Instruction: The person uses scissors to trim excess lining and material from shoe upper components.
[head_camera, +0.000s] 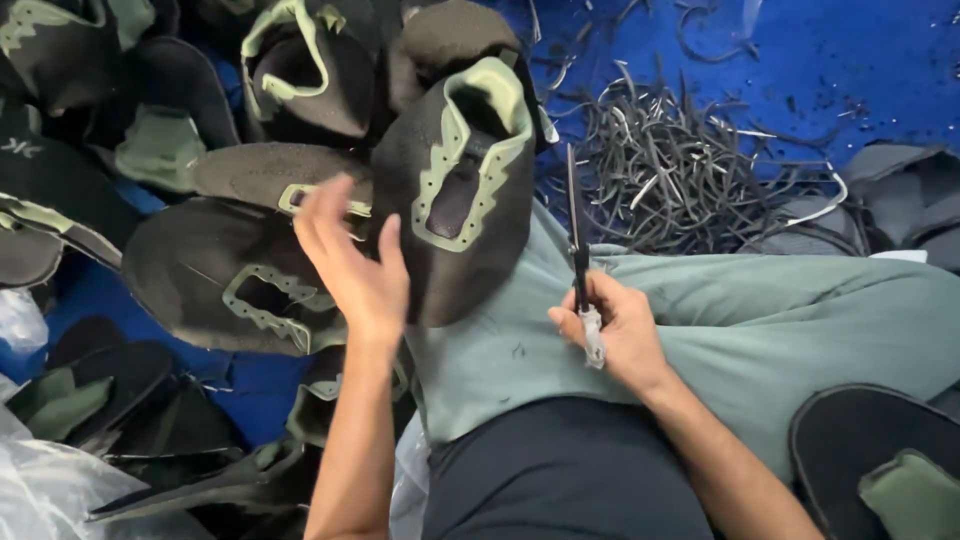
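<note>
Head view looks down on a blue floor crowded with dark shoe uppers. A large heap of shoe uppers with pale green trim fills the left side, some lying flat, some stacked on one another. The person's lap, in grey-green trousers, takes up the right. Beyond the knee lies a pile of thin dark trimmed strips, which suggests that a good deal of cutting is done, while the many uppers at hand suggest that plenty is left. One shoe upper stands against the left thigh, its green-edged opening facing the camera. The left hand rests on its left edge, fingers loosely spread and not clenched around it. The right hand is clenched around the handles of scissors, blades closed and pointing away from the body, just beside the upper without touching it.
</note>
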